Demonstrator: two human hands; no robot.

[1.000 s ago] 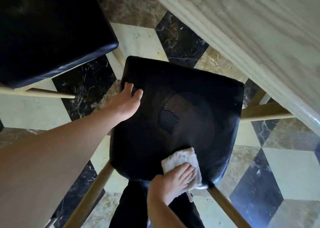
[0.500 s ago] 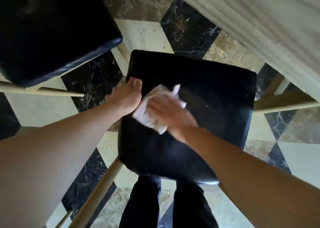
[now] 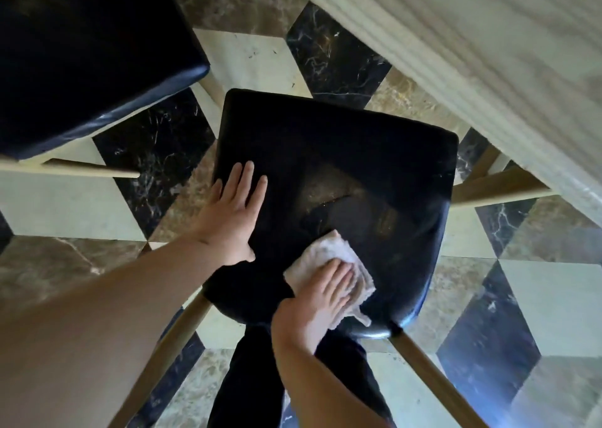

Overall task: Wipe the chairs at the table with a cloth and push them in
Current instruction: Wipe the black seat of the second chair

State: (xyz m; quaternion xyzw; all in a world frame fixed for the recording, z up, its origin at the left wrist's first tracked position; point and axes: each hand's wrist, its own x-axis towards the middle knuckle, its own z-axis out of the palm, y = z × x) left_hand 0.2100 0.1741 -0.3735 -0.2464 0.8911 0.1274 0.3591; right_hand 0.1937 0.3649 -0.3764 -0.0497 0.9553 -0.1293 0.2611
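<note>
Below me stands a chair with a black padded seat (image 3: pixel 374 167) and pale wooden legs. My right hand (image 3: pixel 322 300) presses a crumpled white cloth (image 3: pixel 325 255) flat on the near part of the seat, fingers spread over it. My left hand (image 3: pixel 234 212) lies flat on the seat's left side, fingers apart, holding nothing. A dull smeared patch shows in the middle of the seat. A second black-seated chair (image 3: pixel 81 53) stands at the upper left.
The pale wooden table edge (image 3: pixel 472 69) runs diagonally across the upper right, just past the chair. The floor (image 3: pixel 247 56) is patterned marble tile. My dark trouser legs (image 3: pixel 254 378) are at the chair's near edge, between its wooden legs.
My right hand has swept the cloth from the seat's left middle back to the near edge. My left hand moved from the seat's left rim onto the seat, now lying flat.
</note>
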